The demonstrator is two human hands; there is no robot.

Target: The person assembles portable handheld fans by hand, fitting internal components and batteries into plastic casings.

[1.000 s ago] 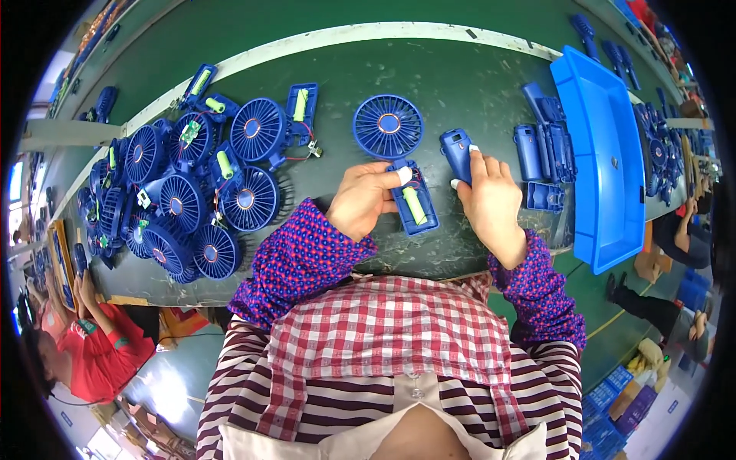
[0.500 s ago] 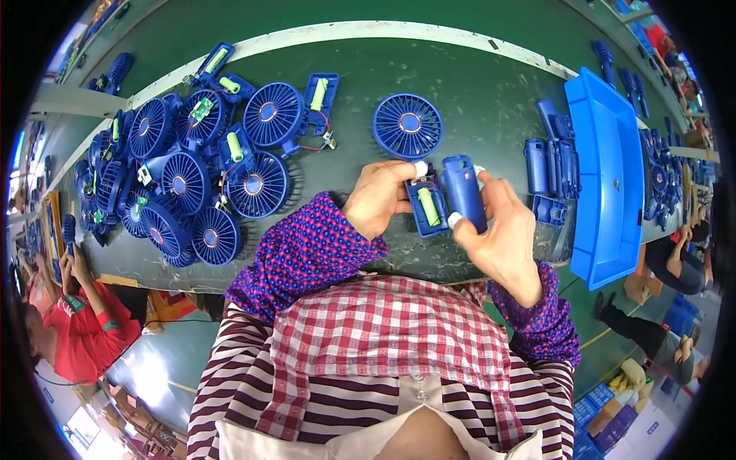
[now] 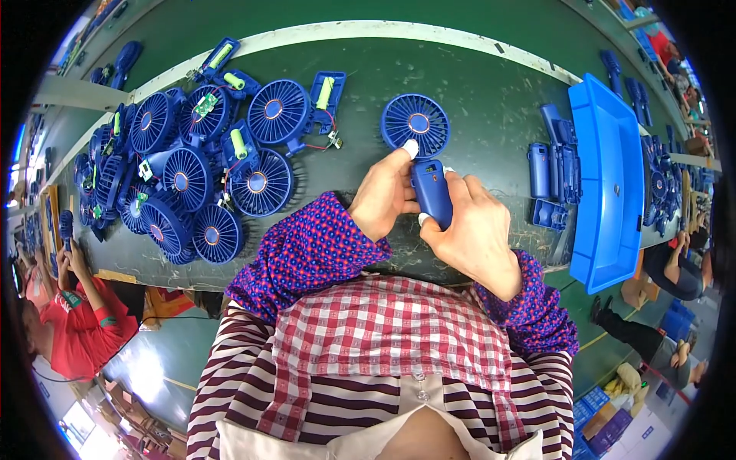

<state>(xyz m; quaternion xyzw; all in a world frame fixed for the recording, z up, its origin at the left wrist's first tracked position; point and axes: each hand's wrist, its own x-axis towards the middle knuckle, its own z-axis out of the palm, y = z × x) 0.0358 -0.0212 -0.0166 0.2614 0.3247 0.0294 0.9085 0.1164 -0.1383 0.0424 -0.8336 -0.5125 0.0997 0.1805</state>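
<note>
In front of me a blue handheld fan stands with its round grille head (image 3: 415,124) away from me and its handle (image 3: 432,192) toward me. My left hand (image 3: 386,192) is closed round the handle's left side, its thumb up by the joint with the head. From the right, my right hand (image 3: 477,228) grips the same handle, thumb at its lower end and fingers along its side. A smooth blue cover lies over the handle, hiding the green battery inside. White coverings sit on some of my fingertips.
Several blue fans (image 3: 184,180) with exposed batteries and circuit boards are heaped on the left. To the right lie blue handle covers (image 3: 540,170), beside a long blue plastic tray (image 3: 606,184). A person in red (image 3: 86,326) holds a fan at far left.
My right hand has brought the cover left onto the open handle half, and the battery has gone out of sight. Both hands are now closer together.
</note>
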